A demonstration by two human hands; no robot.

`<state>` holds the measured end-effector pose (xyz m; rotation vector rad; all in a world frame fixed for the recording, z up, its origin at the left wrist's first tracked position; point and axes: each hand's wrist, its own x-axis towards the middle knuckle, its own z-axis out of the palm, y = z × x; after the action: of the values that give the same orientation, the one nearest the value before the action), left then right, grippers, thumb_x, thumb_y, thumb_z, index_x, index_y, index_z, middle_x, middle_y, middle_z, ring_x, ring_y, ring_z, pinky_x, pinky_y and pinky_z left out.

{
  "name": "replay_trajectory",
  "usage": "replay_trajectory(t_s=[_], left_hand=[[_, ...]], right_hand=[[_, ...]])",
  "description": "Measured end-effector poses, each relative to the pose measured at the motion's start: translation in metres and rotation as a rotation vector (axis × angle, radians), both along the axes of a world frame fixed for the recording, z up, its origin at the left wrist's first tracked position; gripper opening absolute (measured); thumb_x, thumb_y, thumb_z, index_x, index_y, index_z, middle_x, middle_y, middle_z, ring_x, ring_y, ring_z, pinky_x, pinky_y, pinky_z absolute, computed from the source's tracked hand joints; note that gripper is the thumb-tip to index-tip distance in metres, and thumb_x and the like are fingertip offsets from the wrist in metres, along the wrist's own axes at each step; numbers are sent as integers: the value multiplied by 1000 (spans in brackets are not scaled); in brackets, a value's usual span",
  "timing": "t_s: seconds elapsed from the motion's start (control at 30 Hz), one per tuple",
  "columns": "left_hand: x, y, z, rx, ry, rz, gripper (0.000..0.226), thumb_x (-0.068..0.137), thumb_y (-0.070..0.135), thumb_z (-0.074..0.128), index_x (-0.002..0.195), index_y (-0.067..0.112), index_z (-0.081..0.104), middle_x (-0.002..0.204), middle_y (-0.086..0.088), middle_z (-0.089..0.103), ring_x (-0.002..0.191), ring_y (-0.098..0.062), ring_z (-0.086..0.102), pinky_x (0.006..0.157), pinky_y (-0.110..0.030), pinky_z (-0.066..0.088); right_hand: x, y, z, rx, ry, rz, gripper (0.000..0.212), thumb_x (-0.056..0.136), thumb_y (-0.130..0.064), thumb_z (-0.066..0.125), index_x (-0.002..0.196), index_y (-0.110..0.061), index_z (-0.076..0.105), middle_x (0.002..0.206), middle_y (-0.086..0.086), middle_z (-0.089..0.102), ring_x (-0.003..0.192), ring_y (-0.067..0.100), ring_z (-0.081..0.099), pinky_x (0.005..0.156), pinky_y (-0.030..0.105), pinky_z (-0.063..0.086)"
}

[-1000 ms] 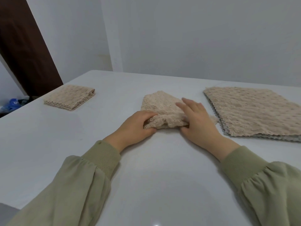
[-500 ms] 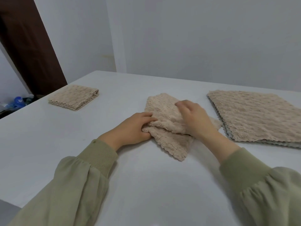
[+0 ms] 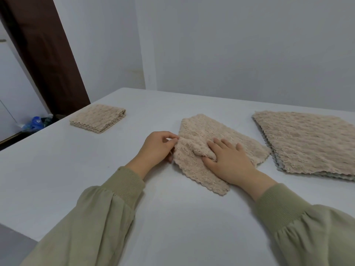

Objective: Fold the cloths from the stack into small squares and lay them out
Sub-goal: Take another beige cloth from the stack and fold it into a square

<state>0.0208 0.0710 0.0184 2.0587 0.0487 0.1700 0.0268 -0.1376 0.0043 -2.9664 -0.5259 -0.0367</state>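
on white table (image 3: pixel 172 223), fluffy beige cloth (image 3: pixel 199 174), left hand (image 3: pixel 155 148) pinching its scalloped edge, right hand (image 3: pixel 231 163) pressing flat

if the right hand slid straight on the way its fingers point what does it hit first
Probably the raised ridge of the cloth just before the right hand, though depth is unclear.

The beige cloth (image 3: pixel 201 129), the stack (image 3: pixel 307 143) at right and the folded square (image 3: pixel 96 119) at left are fluffy, nubby fabric; the white table (image 3: pixel 172 217) looks smooth.

Pale walls (image 3: pixel 230 45), dark door (image 3: pixel 44 50).
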Motion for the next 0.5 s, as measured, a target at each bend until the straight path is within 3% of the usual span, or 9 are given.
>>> replay_trajectory(t_s=[0.1,0.23,0.3,0.4,0.5], left_hand=[[-2,-1,6,-284,148,-15,22,96,7,46,104,10,65,69,-6,64,42,-10,57,43,-22,49],[2,2,4,-456,167,37,25,93,2,46,112,9,60,85,-9,68,61,-13,67,60,-23,57],[6,4,-2,-331,80,107,27,91,4,49,115,8,61,95,-7,69,77,-14,68,73,-23,56],[8,5,-7,140,-32,124,33,94,16,49,126,16,57,122,2,61,113,-13,55,94,-21,36],[13,-2,-9,282,-13,68,34,97,17,42,129,12,54,131,-3,56,120,-18,50,91,-22,32]], right_hand=[[4,-10,3,17,46,52,66,92,-60,30,149,-30,16,158,-5,10,146,17,7,118,46,2],[8,-27,12,-15,176,123,65,92,-59,36,148,-37,13,158,-11,2,146,13,-1,117,47,-4],[9,-35,20,6,268,162,63,92,-54,40,147,-39,14,158,-14,-1,145,10,-4,117,46,-6],[12,-49,38,-77,436,217,63,94,-33,51,146,-42,16,155,-20,-1,144,7,-5,118,42,0],[11,-51,54,-99,419,148,71,86,1,42,141,-42,32,157,-16,8,145,11,2,119,43,4]])
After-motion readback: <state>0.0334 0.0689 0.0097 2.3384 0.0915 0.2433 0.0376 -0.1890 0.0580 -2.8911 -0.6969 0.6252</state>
